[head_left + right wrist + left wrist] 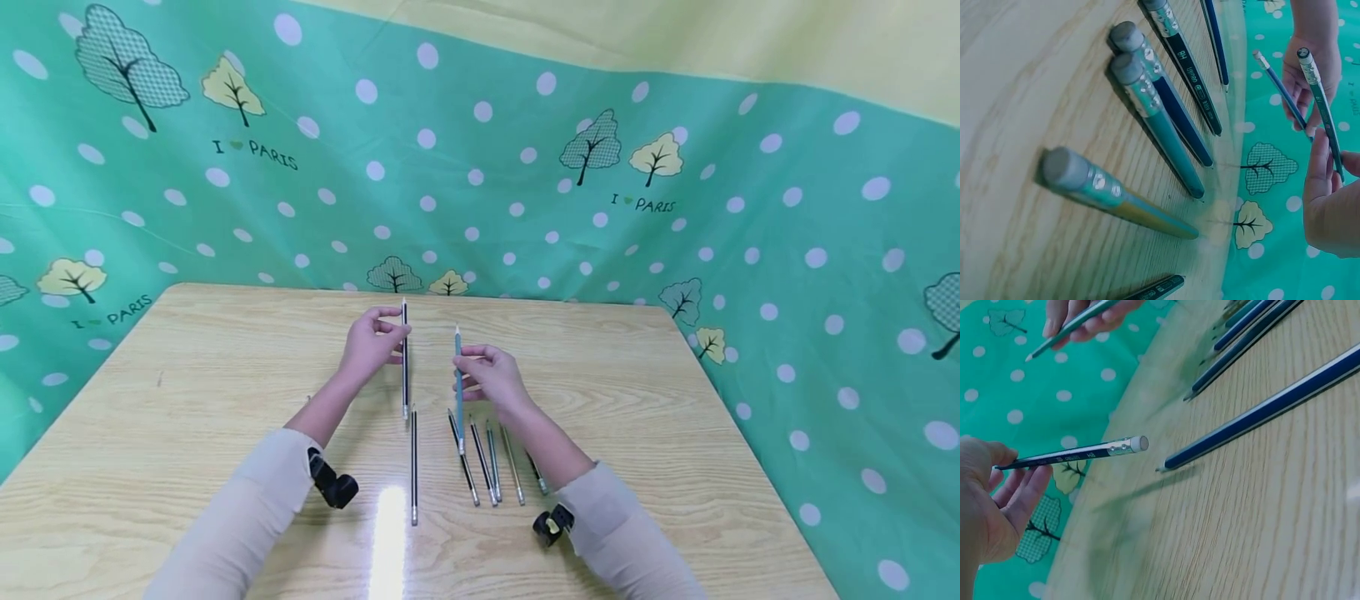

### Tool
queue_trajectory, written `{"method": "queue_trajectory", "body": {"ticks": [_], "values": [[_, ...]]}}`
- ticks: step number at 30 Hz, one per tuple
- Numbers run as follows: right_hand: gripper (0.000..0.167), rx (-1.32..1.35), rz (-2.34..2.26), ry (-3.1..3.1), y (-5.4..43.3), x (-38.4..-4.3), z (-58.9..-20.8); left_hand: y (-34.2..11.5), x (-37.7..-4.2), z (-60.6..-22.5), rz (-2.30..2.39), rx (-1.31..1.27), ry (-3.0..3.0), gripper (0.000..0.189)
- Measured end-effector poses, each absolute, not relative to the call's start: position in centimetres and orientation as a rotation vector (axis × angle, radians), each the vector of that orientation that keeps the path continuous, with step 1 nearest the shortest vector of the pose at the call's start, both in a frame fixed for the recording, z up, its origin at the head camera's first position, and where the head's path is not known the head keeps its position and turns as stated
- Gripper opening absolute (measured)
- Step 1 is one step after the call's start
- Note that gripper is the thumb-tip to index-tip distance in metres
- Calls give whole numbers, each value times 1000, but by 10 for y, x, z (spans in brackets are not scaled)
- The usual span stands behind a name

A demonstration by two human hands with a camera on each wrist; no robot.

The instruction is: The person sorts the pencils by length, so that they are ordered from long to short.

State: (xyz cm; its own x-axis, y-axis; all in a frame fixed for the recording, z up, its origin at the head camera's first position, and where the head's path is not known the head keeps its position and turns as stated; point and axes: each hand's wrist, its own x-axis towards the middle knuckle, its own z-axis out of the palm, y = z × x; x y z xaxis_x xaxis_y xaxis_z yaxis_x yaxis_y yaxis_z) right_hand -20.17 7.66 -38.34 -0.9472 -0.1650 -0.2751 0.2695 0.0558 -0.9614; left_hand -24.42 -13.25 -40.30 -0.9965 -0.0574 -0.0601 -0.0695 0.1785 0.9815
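My left hand [371, 343] pinches a dark pencil [405, 379] with a pale stripe between thumb and fingers. In the left wrist view, the white eraser [1141, 444] of this dark pencil points toward the camera, above the wood. To its right, my right hand [495, 379] pinches a teal pencil [460, 408], sharpened tip pointing away and eraser end toward me. Below the left hand lies a single dark striped pencil [414, 475]. Several pencils lie side by side under the right hand, among them a yellowish one [1147, 212] and a green one [1169, 144].
The light wooden table [225, 358] has a bright reflection near its front. A green dotted cloth [510, 167] with tree prints hangs behind and at the sides. One more dark pencil [537, 472] lies partly hidden beside the right forearm.
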Motion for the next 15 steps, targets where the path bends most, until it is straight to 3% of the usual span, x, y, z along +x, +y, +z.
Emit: {"method": "queue_trajectory", "body": {"ticks": [15], "values": [[33,72,-1950,2042,76,-189,-360,-151,-260,-415,1938,-244,2501,42]]}}
